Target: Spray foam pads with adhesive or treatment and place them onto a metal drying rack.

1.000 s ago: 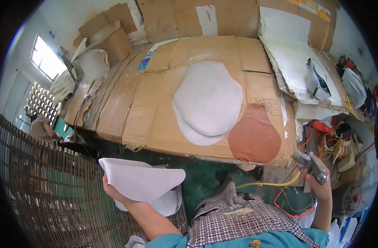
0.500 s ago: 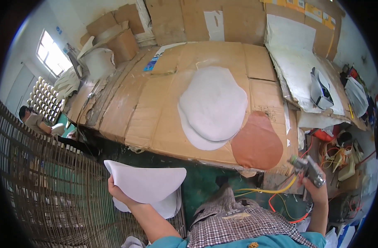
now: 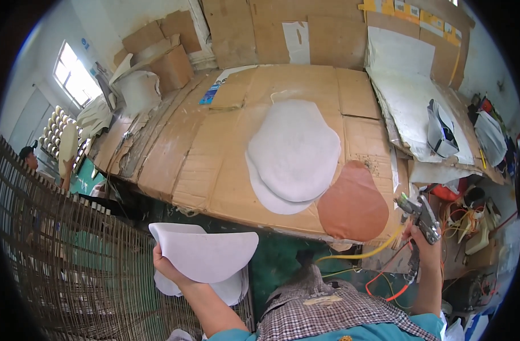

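My left hand (image 3: 168,266) is closed on the left edge of a white, rounded sheet (image 3: 214,257), which bends over above more white sheets (image 3: 231,291) beside the rack. My right hand (image 3: 427,245) grips a metal spray gun (image 3: 423,220) off the table's right front corner. A yellow hose (image 3: 353,256) and an orange hose (image 3: 378,278) run near the gun. On the cardboard-covered table (image 3: 214,165) lie overlapping white rounded pieces (image 3: 294,149). To their right, a reddish-brown rounded piece (image 3: 353,202) lies flat near the front edge.
A slatted rack (image 3: 72,256) fills the lower left. Beyond it, a person (image 3: 29,158) holds up a pale piece (image 3: 67,149). A side surface (image 3: 405,96) at right carries a white-and-grey strapped item (image 3: 442,129). Tangled hoses (image 3: 456,219) lie below it.
The white sheet in my left hand has shifted slightly right, and its back edge now shows. My right hand has moved left and tilted the spray gun. The other person has raised a pale piece.
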### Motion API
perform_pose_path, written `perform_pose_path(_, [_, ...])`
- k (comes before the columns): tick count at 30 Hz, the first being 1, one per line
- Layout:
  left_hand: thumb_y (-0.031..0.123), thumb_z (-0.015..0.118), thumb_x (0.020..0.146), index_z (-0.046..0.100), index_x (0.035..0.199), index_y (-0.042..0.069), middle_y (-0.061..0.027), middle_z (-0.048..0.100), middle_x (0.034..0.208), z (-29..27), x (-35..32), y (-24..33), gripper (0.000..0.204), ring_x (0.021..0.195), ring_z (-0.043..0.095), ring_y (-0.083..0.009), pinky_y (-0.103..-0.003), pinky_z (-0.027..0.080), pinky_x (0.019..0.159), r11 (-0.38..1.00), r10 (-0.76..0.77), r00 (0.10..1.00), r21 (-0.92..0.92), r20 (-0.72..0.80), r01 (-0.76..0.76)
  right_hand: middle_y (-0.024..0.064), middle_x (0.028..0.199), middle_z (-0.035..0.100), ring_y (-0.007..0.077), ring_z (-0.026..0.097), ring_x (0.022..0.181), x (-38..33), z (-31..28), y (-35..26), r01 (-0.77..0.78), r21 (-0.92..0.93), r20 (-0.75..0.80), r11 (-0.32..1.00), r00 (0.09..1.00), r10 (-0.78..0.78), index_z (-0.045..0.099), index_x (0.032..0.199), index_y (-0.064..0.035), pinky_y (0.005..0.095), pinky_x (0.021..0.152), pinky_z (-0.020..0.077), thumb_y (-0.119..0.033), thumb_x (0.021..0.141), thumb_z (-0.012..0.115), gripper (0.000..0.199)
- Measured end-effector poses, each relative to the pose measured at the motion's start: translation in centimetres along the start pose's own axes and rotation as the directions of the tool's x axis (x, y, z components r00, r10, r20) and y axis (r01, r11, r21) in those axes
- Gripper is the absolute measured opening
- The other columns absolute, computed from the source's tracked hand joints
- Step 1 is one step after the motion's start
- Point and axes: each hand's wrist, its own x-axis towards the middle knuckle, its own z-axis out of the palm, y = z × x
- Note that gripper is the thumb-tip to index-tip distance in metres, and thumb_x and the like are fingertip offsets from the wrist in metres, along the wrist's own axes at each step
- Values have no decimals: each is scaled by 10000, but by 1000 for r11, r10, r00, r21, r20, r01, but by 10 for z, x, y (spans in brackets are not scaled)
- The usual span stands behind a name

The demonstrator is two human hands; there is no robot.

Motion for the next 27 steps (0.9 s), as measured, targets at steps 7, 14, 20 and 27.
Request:
perform_pose_path(7, [298,332,834,587,927,63,-102,604,893,6,-1,-2,359,789,615,-261,-414,526,660,1000,17,995,16,102,-18,52,767,583,129,578,678,-6,-1,-7,42,65,84,997,995,-47,443,1241,22,262,628,487,-103,787,631,507])
perform_pose_path(14, [324,330,873,604,902,88,-83,604,860,12,-1,-12,363,748,607,-252,-416,518,654,1000,14,997,19,82,-16,56,791,578,137,584,681,-2,2,-2,100,153,169,983,978,-126,472,1195,25,270,635,490,-93,800,618,436])
perform_pose_path(20, [316,322,871,601,890,92,-85,613,848,13,4,-17,358,746,609,-260,-422,517,652,1000,-4,997,-5,83,4,61,770,576,130,576,662,-19,-39,6,-21,34,114,999,993,17,422,1280,21,263,621,485,-118,753,666,598])
perform_pose_path(27, [310,318,866,593,859,85,-86,609,807,0,16,-21,356,716,610,-253,-407,517,627,999,41,988,7,147,-42,57,783,582,133,575,674,-1,-26,9,4,89,148,996,989,-18,412,1283,18,260,608,474,-133,755,678,611])
